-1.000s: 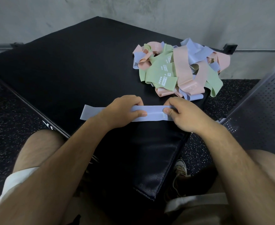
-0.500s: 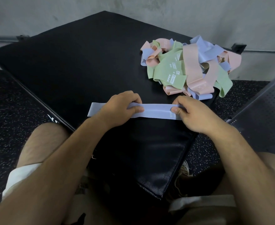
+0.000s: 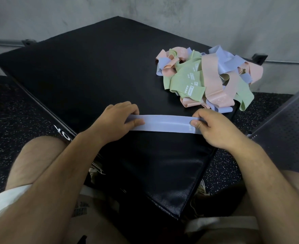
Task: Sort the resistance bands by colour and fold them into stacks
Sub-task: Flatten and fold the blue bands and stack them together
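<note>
Hands apart: left hand (image 3: 117, 120) and right hand (image 3: 213, 127) each pinch the flat lilac-blue elastic band (image 3: 166, 125), mid-frame on the black padded desk (image 3: 92, 76). Likely limp and stretchy, so best held at its ends.

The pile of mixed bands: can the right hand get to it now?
Probably yes. The pile lies just beyond the right hand with only bare mat between, but that hand pinches the blue band.
</note>
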